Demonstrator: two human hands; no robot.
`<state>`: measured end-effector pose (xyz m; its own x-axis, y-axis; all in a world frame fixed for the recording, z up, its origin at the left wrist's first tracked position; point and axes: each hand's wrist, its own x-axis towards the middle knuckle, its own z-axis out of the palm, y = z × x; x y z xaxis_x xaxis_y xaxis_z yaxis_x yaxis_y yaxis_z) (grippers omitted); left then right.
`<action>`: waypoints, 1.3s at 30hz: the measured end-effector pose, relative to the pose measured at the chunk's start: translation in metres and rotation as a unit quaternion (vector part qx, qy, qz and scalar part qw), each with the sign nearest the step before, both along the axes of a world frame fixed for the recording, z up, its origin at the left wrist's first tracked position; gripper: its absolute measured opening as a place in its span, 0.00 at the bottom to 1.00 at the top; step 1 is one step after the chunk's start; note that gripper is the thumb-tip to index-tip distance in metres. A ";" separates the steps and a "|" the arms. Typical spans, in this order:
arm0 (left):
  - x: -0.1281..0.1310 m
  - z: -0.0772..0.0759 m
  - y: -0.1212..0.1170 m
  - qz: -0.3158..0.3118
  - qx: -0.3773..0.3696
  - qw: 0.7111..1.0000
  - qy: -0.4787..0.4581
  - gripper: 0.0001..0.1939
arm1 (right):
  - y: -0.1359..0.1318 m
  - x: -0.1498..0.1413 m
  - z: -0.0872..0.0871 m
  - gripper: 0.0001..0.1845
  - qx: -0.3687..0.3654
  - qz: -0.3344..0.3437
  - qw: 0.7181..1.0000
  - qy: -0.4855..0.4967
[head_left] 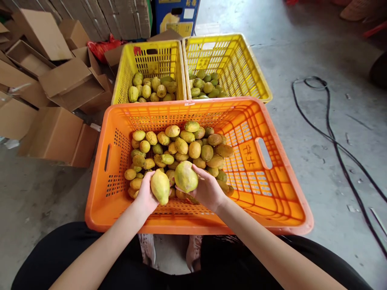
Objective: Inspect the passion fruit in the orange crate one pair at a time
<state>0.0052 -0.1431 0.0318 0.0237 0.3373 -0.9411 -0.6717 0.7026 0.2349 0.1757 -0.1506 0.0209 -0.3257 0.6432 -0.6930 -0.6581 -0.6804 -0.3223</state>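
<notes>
My left hand (pixel 146 195) is closed around a yellow papaya (pixel 160 187) with a pointed lower end. In my right hand (pixel 209 191) rests a rounder, green-yellow papaya (pixel 186 177), gripped by thumb and fingers. Both fruits are held side by side, slightly apart, over the near part of a large orange crate (pixel 290 209). Beneath them lies a heap of papayas (pixel 181 146), yellow to green and brownish, mostly in the crate's left and middle. The fingers under each fruit are partly hidden.
Beyond the orange crate stand two yellow crates, the left one (pixel 121 80) and the right one (pixel 256 72), each with papayas at the bottom. Cardboard boxes (pixel 51 133) are piled at left. A blue carton (pixel 177 18) stands behind. A black cable (pixel 335 141) lies on the floor.
</notes>
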 end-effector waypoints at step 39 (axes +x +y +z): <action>0.003 -0.001 -0.001 -0.073 -0.014 0.996 -0.056 0.17 | 0.007 -0.005 -0.001 0.11 -0.076 -0.073 0.993 -0.060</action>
